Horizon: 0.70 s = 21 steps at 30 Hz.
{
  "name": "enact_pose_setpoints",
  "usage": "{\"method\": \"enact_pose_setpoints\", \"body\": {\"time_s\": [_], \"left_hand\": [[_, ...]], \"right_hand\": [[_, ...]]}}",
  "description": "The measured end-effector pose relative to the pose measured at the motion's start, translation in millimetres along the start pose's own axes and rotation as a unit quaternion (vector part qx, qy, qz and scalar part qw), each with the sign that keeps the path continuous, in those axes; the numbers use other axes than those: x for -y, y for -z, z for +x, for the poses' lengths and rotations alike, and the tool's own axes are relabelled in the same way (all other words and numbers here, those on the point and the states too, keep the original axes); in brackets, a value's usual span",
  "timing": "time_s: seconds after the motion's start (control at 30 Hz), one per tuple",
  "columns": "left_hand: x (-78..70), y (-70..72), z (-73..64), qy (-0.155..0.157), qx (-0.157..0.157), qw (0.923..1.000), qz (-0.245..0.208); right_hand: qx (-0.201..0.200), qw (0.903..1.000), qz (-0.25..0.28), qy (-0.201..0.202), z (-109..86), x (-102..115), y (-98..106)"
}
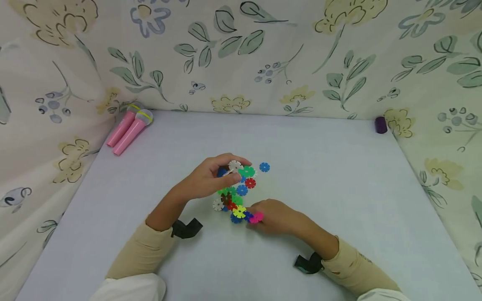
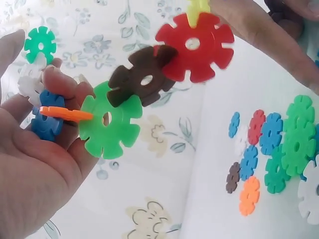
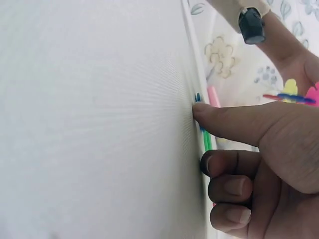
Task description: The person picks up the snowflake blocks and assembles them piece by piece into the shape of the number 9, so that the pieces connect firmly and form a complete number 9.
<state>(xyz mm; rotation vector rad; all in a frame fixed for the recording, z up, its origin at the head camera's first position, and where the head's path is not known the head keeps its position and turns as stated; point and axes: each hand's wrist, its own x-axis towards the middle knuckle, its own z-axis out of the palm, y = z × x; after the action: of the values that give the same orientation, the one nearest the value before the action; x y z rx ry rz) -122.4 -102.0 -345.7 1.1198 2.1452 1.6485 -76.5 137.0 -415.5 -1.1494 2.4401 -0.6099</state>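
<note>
My left hand (image 1: 201, 179) holds one end of a chain of slotted plastic discs, its fingers bent around white, blue and green discs. The chain runs on through an orange disc (image 2: 67, 114), a green disc (image 2: 124, 119), a brown disc (image 2: 130, 79) and a red disc (image 2: 217, 45). In the head view a yellow disc (image 1: 242, 211) and a pink disc (image 1: 256, 218) end it, in front of my right hand (image 1: 278, 217). That hand is low at the tabletop, one digit extended beside a blue disc (image 3: 198, 96), the other visible fingers curled. Whether it grips anything is hidden.
Loose discs lie below the hands, among them an orange disc (image 2: 250, 204) and a green disc (image 2: 275, 172). A separate blue disc (image 1: 265, 167) lies farther back. Two pink toy microphones (image 1: 129, 136) lie back left; a small purple object (image 1: 381, 125) stands back right. Flowered cloth (image 1: 241, 83) borders the table.
</note>
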Motion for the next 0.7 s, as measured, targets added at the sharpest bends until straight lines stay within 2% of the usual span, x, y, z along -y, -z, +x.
{"method": "enact_pose_setpoints", "body": {"time_s": [0.13,0.3,0.5,0.6,0.7], "left_hand": [[2.6,-0.3,0.4,-0.008,-0.004,0.9999,0.008],[2.0,0.0,0.8,-0.016,-0.006,0.9998,0.014],[0.7,-0.4,1.4,-0.029,-0.011,0.9995,0.003],[0.6,-2.6,1.2,-0.023,-0.02,0.9995,0.003],[1.2,-5.0,0.9,-0.008,-0.037,0.9991,0.018]], "right_hand": [[-0.021,0.9996,0.018,0.005,0.0,1.6,-0.3],[-0.022,0.9991,0.028,0.023,0.7,1.1,0.3],[-0.048,0.9974,0.034,0.041,1.4,-5.9,10.3],[-0.077,0.9938,0.073,0.032,-2.5,-11.1,21.2],[-0.143,0.9816,0.121,0.039,-10.4,-13.4,34.6]]}}
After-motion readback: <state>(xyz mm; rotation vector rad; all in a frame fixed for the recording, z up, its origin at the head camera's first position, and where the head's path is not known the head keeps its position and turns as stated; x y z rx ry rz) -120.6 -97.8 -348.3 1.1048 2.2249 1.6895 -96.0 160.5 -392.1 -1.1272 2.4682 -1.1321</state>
